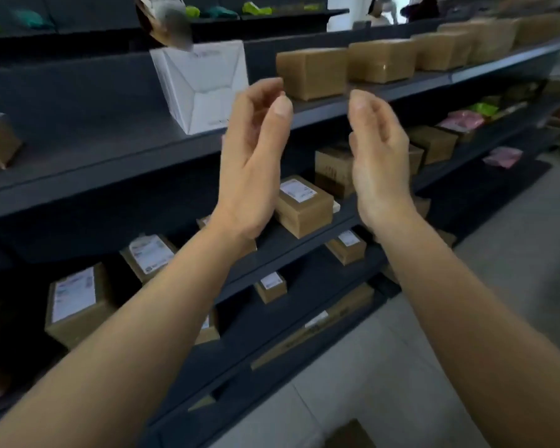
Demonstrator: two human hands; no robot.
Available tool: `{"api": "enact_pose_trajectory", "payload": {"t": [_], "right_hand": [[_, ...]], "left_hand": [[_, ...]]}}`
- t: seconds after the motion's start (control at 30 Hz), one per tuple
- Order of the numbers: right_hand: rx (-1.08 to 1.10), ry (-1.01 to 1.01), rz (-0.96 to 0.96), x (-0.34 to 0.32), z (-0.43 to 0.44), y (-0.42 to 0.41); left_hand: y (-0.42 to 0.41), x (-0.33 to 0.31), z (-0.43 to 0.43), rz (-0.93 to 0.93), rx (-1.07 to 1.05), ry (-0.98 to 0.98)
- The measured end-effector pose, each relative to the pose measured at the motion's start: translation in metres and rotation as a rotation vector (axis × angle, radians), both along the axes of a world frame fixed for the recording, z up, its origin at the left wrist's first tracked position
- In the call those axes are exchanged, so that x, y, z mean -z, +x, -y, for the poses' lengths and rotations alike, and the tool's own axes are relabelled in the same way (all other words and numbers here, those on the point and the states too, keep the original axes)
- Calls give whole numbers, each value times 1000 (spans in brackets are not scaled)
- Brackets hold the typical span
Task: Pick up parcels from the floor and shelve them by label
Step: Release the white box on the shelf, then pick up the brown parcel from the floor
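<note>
My left hand (253,156) and my right hand (377,153) are raised side by side in front of a dark shelf unit (78,176), palms facing each other, fingers loosely curled, nothing in either. Behind the left hand a white box (201,82) leans on the upper shelf. To its right stands a row of brown cardboard parcels (311,72). A brown parcel with a white label (304,205) lies on the middle shelf between my wrists. A blurred brown and grey object (165,21) shows above the white box.
Lower shelves hold more labelled brown parcels (75,302). Pink and green soft packets (466,116) lie further right. A long flat carton (320,321) rests on the bottom shelf. Part of a brown box (349,434) sits on the grey tiled floor (466,286).
</note>
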State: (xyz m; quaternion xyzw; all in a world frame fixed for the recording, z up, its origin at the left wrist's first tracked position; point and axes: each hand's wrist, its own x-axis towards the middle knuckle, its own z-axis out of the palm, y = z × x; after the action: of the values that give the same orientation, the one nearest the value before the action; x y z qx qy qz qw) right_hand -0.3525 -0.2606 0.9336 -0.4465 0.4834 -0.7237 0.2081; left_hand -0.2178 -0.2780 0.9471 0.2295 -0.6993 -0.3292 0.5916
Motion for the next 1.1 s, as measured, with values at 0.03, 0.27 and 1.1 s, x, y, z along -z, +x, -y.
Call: {"api": "enact_pose_trajectory", "payload": {"t": [0.03,0.27,1.1], "right_hand": [[36,27,12,10,-12,-5],[388,155,68,66,-98,-22],[911,688,407,402,-242,36]], "left_hand": [[-6,10,-7,8,37,22],[-40,65,-46,28,342,160],[-29,409,-114,474,714,645]]}}
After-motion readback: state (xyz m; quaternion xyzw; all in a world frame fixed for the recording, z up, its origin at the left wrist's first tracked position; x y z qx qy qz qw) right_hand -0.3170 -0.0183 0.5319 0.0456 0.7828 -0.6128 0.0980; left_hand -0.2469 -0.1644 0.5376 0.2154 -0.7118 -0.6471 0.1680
